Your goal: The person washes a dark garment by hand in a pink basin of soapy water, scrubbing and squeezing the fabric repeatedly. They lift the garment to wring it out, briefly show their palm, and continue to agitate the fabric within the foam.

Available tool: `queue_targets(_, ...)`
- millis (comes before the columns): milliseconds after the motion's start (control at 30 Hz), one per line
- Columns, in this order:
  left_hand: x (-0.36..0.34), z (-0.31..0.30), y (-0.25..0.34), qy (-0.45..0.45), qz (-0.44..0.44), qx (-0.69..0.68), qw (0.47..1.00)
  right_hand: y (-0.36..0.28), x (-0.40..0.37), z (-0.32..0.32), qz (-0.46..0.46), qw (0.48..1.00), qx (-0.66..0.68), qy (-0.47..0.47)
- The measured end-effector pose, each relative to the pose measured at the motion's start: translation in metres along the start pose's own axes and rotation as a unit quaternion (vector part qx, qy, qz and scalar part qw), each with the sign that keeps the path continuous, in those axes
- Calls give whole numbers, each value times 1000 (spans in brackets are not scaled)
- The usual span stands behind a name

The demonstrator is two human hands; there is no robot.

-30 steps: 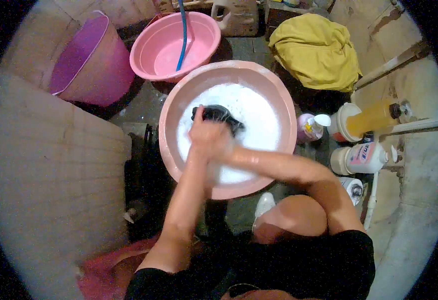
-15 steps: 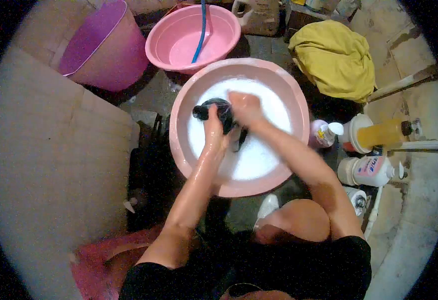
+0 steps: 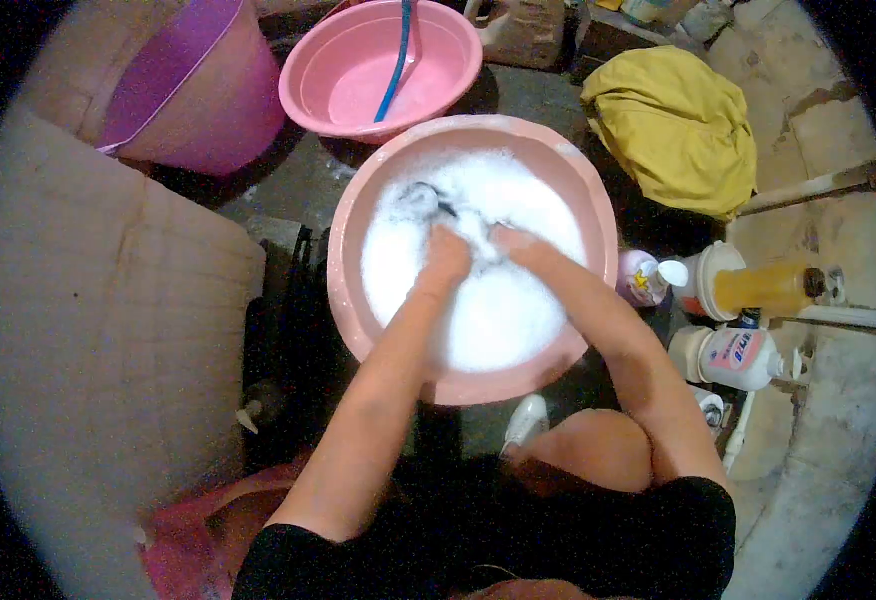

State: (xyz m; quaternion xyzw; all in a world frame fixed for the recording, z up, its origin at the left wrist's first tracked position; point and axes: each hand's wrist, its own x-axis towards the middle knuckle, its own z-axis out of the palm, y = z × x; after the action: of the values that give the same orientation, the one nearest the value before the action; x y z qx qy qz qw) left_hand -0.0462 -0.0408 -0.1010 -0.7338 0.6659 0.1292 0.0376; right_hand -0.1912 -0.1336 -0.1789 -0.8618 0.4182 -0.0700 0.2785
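A wide pink basin [image 3: 473, 388] stands in front of me, filled with white suds [image 3: 508, 310]. My left hand [image 3: 448, 250] is sunk in the foam left of the middle, its fingers hidden. Just beyond it a small part of a dark wet cloth [image 3: 445, 208] shows through the suds; most of it is covered. To the right, my right hand [image 3: 511, 240] dips into the foam too, with its fingers out of sight. Whether either hand grips the cloth under the suds cannot be seen.
Behind stands a smaller pink basin [image 3: 308, 105] with a blue hose [image 3: 395, 80]. A purple bucket [image 3: 228, 110] is at the left back. Yellow cloth [image 3: 668, 130] lies at the right back. Several bottles, including a white one [image 3: 743, 358], line the right wall.
Both hands have gone down into the suds. The dark cloth, held above the foam before, is now mostly under it. The view has shifted slightly.
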Motion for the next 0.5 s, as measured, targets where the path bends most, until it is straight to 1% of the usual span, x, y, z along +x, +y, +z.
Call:
queue_targets(33,1,2,-4,9,17,-108,994,2,5,-10,2,999,32,18)
queue_targets(67,2,0,-9,20,32,-212,977,-7,15,-32,0,997,65,38)
queue_targets(100,-5,-16,-7,49,-13,-345,937,-19,20,-55,2,994,99,54)
queue_targets(133,-7,-28,-7,48,-12,-344,938,-35,23,-80,4,989,133,70)
queue_targets(167,-9,-36,-7,98,-89,-428,894,-62,16,-103,13,980,169,100)
queue_targets(200,-12,-50,-5,143,-165,-504,836,-89,9,-127,19,970,205,131)
queue_targets(233,-17,-75,-1,4,-219,-668,712,-120,-7,-140,11,960,251,125)
queue_targets(267,-32,-106,5,-87,-195,-837,504,-150,-24,-146,1,969,232,83)
queue_targets(300,-41,-122,6,-75,-165,-897,402,-180,-42,-151,-11,976,213,42)
queue_targets(333,-48,-133,5,-63,-131,-944,296,-212,-66,-162,-85,977,191,28)
queue_targets(400,-63,-151,2,-90,-125,-951,268,-231,-87,-150,-160,980,118,27)
queue_targets(433,-34,-92,-28,-212,-40,-958,187,-242,-99,-145,-197,977,82,30)
queue_targets(467,-21,-35,-34,-213,-39,-957,190,-241,-99,-140,-200,977,54,39)
queue_targets(500,-9,14,-34,-142,-58,-956,252,-224,-86,-126,-209,970,96,81)
